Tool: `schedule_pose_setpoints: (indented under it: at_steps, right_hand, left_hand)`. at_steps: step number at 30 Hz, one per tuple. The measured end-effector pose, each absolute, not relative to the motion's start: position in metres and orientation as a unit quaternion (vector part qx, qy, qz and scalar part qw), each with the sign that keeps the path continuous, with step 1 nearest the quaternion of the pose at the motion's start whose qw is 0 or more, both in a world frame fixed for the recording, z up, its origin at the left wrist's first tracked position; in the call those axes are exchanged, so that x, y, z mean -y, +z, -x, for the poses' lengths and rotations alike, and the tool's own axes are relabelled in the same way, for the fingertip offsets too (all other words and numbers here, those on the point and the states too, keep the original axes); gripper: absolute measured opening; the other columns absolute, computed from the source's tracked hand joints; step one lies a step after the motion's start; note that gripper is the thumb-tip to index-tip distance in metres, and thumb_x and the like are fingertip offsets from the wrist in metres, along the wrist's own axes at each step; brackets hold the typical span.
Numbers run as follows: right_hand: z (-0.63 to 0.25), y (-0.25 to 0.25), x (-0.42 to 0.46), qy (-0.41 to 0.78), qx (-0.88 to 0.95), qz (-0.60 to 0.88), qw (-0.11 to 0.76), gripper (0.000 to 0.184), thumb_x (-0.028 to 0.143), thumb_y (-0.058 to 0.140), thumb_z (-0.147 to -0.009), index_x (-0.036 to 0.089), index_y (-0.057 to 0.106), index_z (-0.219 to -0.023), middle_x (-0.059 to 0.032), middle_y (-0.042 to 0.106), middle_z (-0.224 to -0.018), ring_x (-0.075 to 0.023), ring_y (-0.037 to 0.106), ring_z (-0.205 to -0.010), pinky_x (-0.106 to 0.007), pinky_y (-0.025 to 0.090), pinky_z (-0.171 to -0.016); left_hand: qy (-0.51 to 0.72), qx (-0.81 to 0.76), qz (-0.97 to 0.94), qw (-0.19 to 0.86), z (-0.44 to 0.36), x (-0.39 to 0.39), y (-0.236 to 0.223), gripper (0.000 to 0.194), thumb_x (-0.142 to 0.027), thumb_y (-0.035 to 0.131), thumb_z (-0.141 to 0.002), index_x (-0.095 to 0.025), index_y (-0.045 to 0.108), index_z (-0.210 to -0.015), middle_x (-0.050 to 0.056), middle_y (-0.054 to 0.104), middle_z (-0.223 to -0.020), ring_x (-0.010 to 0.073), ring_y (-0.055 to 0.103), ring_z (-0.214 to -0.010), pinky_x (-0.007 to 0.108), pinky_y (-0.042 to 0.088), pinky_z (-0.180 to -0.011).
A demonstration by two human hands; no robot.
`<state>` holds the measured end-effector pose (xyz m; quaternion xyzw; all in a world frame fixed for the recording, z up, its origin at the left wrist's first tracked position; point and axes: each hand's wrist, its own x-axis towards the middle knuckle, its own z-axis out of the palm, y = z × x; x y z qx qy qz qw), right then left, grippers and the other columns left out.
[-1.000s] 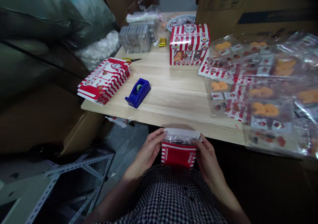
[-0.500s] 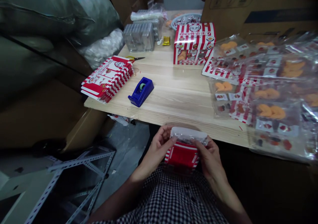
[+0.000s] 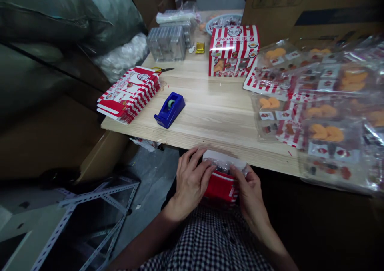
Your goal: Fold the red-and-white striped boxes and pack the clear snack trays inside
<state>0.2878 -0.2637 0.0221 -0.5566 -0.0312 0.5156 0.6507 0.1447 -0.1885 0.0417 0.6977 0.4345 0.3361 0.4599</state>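
So the red box (image 3: 221, 187) is up in the hands, just off the near edge of the table (image 3: 210, 139) and right in front of the checked shirt. Right hand (image 3: 250, 193) has a proper grasp on its right side, thumb over the rim; left hand (image 3: 190, 183) is draped on the left side, fingertips at the film (image 3: 221, 166) in the opening, and honestly I can't tell if it's gripping or just resting. I'd guess thin card: light, stiffish but easy to crease, a bit slippery where it's glossy. Hold it by the side walls, low down, and don't squeeze the mouth. Headcount: one red box, one tape dispenser (image 3: 169, 110) and one pair of scissors (image 3: 163, 69) to the left, one striped box (image 3: 234, 51) and one gold packet (image 3: 200, 47) farther off. One pile of flat cartons (image 3: 129, 95) on the left, too tight to count; same with the overlapping clear packs (image 3: 327, 133) on the right.
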Motion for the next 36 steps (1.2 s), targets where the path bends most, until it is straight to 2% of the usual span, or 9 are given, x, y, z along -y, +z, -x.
schedule_pose_setpoints:
  at_steps: [4, 8, 12, 17, 20, 25, 28, 30, 36]
  right_hand:
    - [-0.289, 0.015, 0.264, 0.513, 0.032, 0.548, 0.66, 0.032, 0.047, 0.07, -0.088, 0.027, 0.071, -0.114, -0.0015, 0.075, -0.116, -0.0235, 0.071, -0.103, -0.035, 0.058, -0.085]
    - [-0.287, 0.016, 0.264, 0.525, 0.057, 0.546, 0.65, 0.036, 0.037, 0.079, -0.081, 0.028, 0.07, -0.115, -0.0014, 0.078, -0.107, -0.0234, 0.073, -0.093, -0.035, 0.059, -0.08]
    - [-0.286, 0.024, 0.262, 0.528, 0.077, 0.55, 0.643, 0.029, 0.034, 0.082, -0.078, 0.026, 0.073, -0.105, -0.0017, 0.079, -0.098, -0.0226, 0.074, -0.084, -0.036, 0.059, -0.078]
    - [-0.288, 0.025, 0.26, 0.522, 0.065, 0.563, 0.637, 0.024, 0.032, 0.083, -0.076, 0.025, 0.074, -0.098, -0.0015, 0.079, -0.091, -0.0207, 0.073, -0.075, -0.036, 0.059, -0.075]
    - [-0.288, 0.023, 0.26, 0.528, 0.068, 0.561, 0.634, 0.027, 0.033, 0.082, -0.077, 0.025, 0.073, -0.102, -0.0025, 0.079, -0.094, -0.0213, 0.073, -0.076, -0.037, 0.059, -0.075]
    - [-0.288, 0.02, 0.261, 0.54, 0.061, 0.563, 0.623, 0.035, 0.035, 0.082, -0.078, 0.027, 0.071, -0.11, -0.0012, 0.079, -0.098, -0.0232, 0.074, -0.088, -0.036, 0.059, -0.08]
    - [-0.294, 0.018, 0.264, 0.576, 0.036, 0.521, 0.629, 0.035, 0.05, 0.073, -0.085, 0.028, 0.071, -0.113, -0.0023, 0.078, -0.106, -0.0262, 0.071, -0.103, -0.04, 0.057, -0.088]
    - [-0.299, 0.017, 0.266, 0.604, 0.018, 0.484, 0.633, 0.038, 0.058, 0.065, -0.087, 0.027, 0.073, -0.107, -0.0035, 0.078, -0.107, -0.0277, 0.069, -0.109, -0.043, 0.056, -0.092]
    - [-0.31, 0.014, 0.266, 0.628, 0.019, 0.465, 0.623, 0.037, 0.048, 0.076, -0.081, 0.03, 0.072, -0.113, -0.0004, 0.076, -0.117, -0.0236, 0.066, -0.117, -0.04, 0.051, -0.102]
  left_hand:
    - [0.313, -0.404, -0.736, 0.443, -0.14, 0.186, 0.039, 0.021, -0.022, 0.064, -0.091, -0.029, 0.077, -0.106, 0.006, 0.06, -0.143, 0.031, 0.033, -0.144, 0.05, 0.019, -0.122]
    - [0.337, -0.416, -0.703, 0.468, -0.134, 0.179, 0.039, 0.016, -0.023, 0.06, -0.094, -0.025, 0.076, -0.092, 0.007, 0.057, -0.143, 0.0297, 0.036, -0.143, 0.047, 0.021, -0.121]
    - [0.385, -0.444, -0.524, 0.616, -0.133, 0.168, 0.033, 0.006, -0.026, 0.07, -0.088, -0.021, 0.068, -0.087, 0.008, 0.059, -0.138, 0.0267, 0.056, -0.124, 0.042, 0.038, -0.11]
    - [0.346, -0.406, -0.32, 0.783, -0.135, 0.162, 0.028, 0.035, -0.024, 0.079, -0.08, -0.021, 0.066, -0.113, 0.008, 0.067, -0.127, 0.0195, 0.063, -0.111, 0.031, 0.045, -0.098]
    - [0.279, -0.378, -0.271, 0.84, -0.137, 0.164, 0.027, 0.038, -0.028, 0.079, -0.081, -0.019, 0.068, -0.116, 0.008, 0.071, -0.116, 0.0184, 0.068, -0.098, 0.03, 0.048, -0.09]
    - [0.259, -0.389, -0.242, 0.85, -0.143, 0.165, 0.022, 0.031, -0.02, 0.079, -0.076, -0.017, 0.072, -0.106, 0.005, 0.076, -0.096, 0.015, 0.069, -0.079, 0.026, 0.05, -0.079]
    - [0.257, -0.411, -0.245, 0.84, -0.143, 0.164, 0.017, 0.026, -0.021, 0.079, -0.075, -0.014, 0.075, -0.099, 0.006, 0.077, -0.089, 0.0156, 0.069, -0.073, 0.027, 0.051, -0.077]
    - [0.248, -0.415, -0.258, 0.837, -0.142, 0.162, 0.015, 0.025, -0.022, 0.079, -0.075, -0.013, 0.076, -0.098, 0.007, 0.078, -0.09, 0.018, 0.071, -0.075, 0.029, 0.052, -0.079]
    - [0.232, -0.395, -0.29, 0.84, -0.142, 0.156, 0.014, 0.032, -0.024, 0.077, -0.079, -0.015, 0.077, -0.111, 0.01, 0.079, -0.104, 0.0221, 0.073, -0.089, 0.033, 0.053, -0.086]
